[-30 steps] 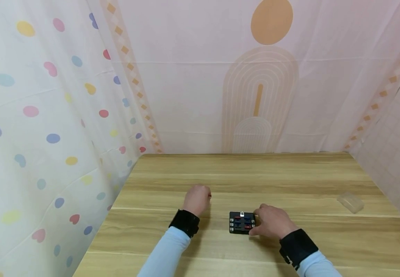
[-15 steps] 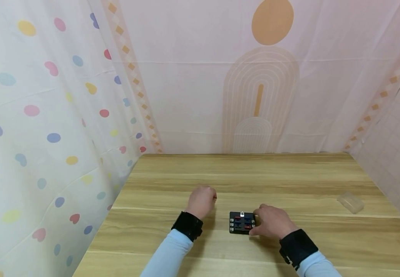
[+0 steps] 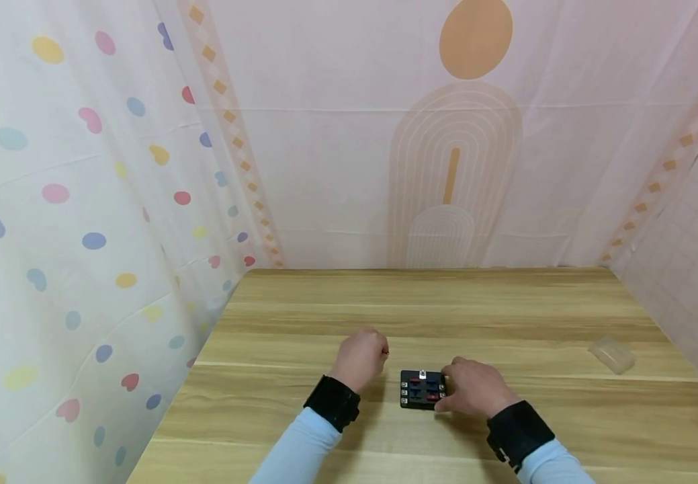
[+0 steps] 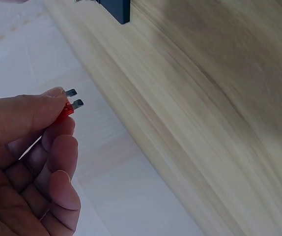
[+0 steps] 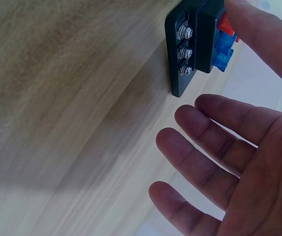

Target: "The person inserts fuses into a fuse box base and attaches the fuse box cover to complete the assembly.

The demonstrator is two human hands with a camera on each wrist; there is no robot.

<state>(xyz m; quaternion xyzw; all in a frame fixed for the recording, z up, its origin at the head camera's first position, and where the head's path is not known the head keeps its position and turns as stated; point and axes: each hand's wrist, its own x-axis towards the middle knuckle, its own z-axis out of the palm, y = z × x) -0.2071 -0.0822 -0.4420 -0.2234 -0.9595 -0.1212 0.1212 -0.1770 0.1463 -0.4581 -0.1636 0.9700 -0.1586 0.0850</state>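
Thumb and forefinger of my left hand [image 3: 359, 359] pinch a small red blade fuse [image 4: 66, 111]. Its two metal prongs stick out past the fingertips. The hand is above the table, left of a black fuse block [image 3: 407, 405] and apart from it. Red and blue fuses sit in the block, with screw terminals along its sides. At the block's right end, my right hand [image 3: 478, 388] holds it, thumb at the near corner and forefinger at the far corner. In the right wrist view the other fingers [image 5: 195, 162] extend loosely off the block.
A clear plastic cover [image 3: 611, 354] lies on the wooden table [image 3: 324, 296] toward the right edge. Patterned curtains [image 3: 336, 168] hang behind and on both sides of the table.
My left hand has moved to the right, and slightly nearer to me, with the red fuse, closer to the fuse block. The right hand and the block have stayed put.
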